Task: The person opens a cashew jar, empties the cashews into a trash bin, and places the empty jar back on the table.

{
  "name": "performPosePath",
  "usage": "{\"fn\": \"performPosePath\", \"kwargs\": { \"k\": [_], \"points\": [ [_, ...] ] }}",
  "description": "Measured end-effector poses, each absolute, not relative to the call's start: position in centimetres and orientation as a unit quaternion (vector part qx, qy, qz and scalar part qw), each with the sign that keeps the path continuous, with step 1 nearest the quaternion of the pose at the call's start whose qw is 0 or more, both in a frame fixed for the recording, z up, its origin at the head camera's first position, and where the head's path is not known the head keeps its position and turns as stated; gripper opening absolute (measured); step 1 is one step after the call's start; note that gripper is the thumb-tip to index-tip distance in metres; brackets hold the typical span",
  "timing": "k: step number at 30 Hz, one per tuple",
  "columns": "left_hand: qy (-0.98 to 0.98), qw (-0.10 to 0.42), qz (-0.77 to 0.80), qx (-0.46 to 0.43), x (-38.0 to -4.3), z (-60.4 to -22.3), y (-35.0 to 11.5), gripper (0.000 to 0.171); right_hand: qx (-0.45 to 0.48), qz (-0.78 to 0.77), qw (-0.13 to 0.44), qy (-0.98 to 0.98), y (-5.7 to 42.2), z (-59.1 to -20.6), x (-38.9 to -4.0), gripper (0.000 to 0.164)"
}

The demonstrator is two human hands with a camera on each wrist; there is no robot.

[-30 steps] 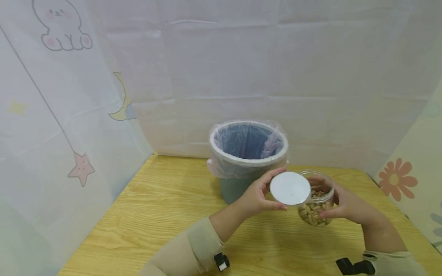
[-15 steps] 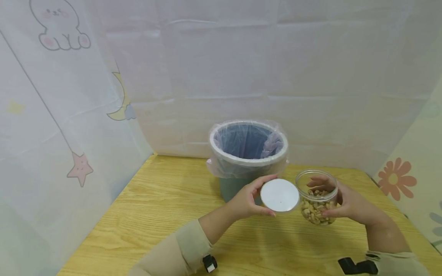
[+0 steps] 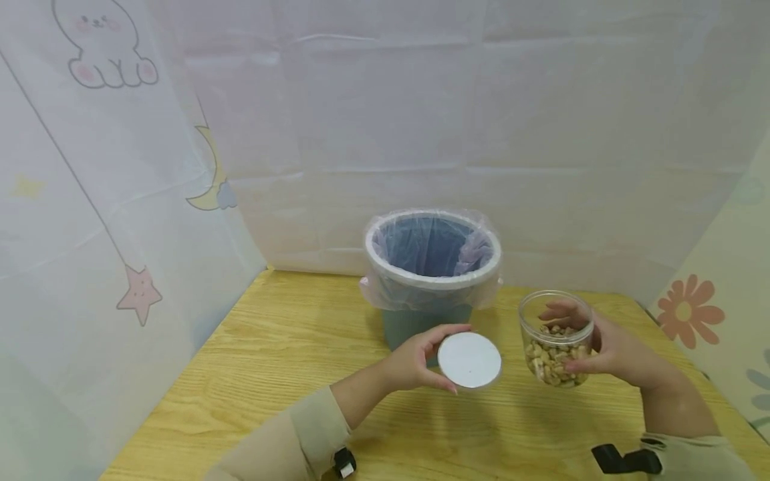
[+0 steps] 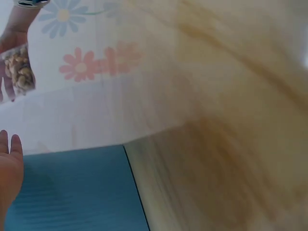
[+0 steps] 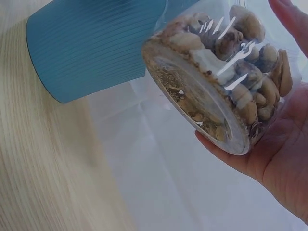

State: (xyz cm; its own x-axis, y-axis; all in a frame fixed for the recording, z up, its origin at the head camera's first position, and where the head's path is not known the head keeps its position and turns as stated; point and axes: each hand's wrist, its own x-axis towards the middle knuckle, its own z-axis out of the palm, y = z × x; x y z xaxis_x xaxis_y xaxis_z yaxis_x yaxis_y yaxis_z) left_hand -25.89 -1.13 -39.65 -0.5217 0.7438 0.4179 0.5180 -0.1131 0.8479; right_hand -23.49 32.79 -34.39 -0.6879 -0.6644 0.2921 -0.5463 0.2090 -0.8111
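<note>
My left hand [image 3: 418, 361] pinches a round white lid [image 3: 470, 361] by its edge, thumb below and fingers above, over the table in front of the bin. To its right, my right hand [image 3: 613, 351] grips a clear plastic jar [image 3: 556, 337] around its side. The jar has no lid on and is partly filled with nuts [image 5: 250, 91] that look like cashews. In the right wrist view its base hangs above the table. Lid and jar are apart. The left wrist view shows only the fingers [image 4: 12, 159] of the left hand at its edge; the lid is outside it.
A blue-green trash bin [image 3: 415, 321] with a white rim and a thin pinkish liner bag [image 3: 475, 254] stands behind the hands on the wooden table [image 3: 271, 361]. Printed cloth sheets [image 3: 385, 120] hang behind and at both sides.
The left hand has drawn the white lid left and down, away from the jar's mouth. The right hand has shifted the jar slightly right.
</note>
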Motion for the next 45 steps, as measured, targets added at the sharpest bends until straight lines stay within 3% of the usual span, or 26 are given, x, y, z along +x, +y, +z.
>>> {"fn": "performPosePath", "kwargs": {
  "k": [17, 26, 45],
  "points": [
    [0.785, 0.12, 0.451, 0.407, -27.2, -41.5, -3.5, 0.084, -0.4, -0.49, 0.06, 0.772, 32.9, -33.8, -22.9, 0.081],
    [0.809, 0.161, 0.407, 0.392, -27.8, -42.7, -4.2, 0.085, -0.404, -0.475, 0.048, 0.781, 32.9, -34.0, -22.7, 0.08],
    [0.81, 0.214, 0.342, 0.426, -27.4, -43.0, -3.7, 0.085, -0.404, -0.478, 0.053, 0.778, 32.6, -33.6, -22.8, 0.079]
  ]
}}
